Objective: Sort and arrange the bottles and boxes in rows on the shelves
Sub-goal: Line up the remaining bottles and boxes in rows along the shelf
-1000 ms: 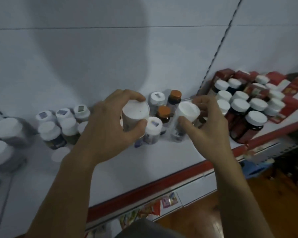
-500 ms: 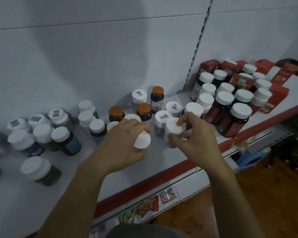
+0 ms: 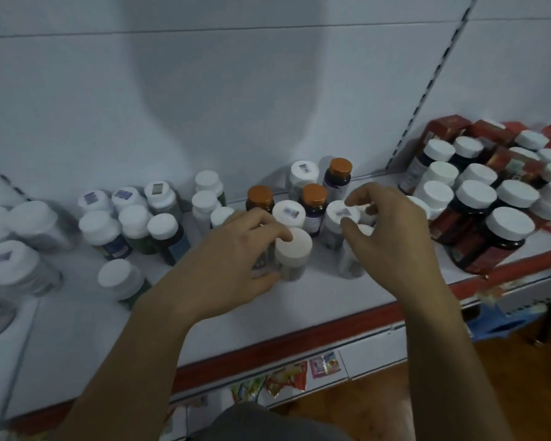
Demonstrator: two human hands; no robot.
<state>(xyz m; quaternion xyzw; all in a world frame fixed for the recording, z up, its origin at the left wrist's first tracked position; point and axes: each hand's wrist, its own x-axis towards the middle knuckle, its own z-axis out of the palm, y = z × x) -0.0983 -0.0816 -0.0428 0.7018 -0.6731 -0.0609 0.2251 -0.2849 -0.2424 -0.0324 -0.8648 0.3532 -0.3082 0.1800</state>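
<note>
Shelf (image 3: 299, 313): white board with a red front lip, bottles and boxes standing along it.
Left hand (image 3: 233, 259): mine, wrapped round a white-capped bottle (image 3: 291, 249), forefinger on the lid and thumb low on its side. The bottle sits at the front of the middle cluster, at or just off the board.
Right hand (image 3: 392, 237): fingers bent over the lids just beside that bottle (whether they pinch one or only hover, I cannot tell).
Done, by my reckoning: the dark jars (image 3: 477, 198) at right stand in fair ranks, though red boxes (image 3: 442, 128) sit among and behind them.
Half done: the left-hand bottles (image 3: 134, 218) form rough rows, with one stray bottle (image 3: 118, 278) out in front.
Left to do: the middle cluster, where orange-capped bottles (image 3: 314, 198) mix with white-capped ones in no clear line.
Progress: somewhere past the start and well short of finished, I judge.
</note>
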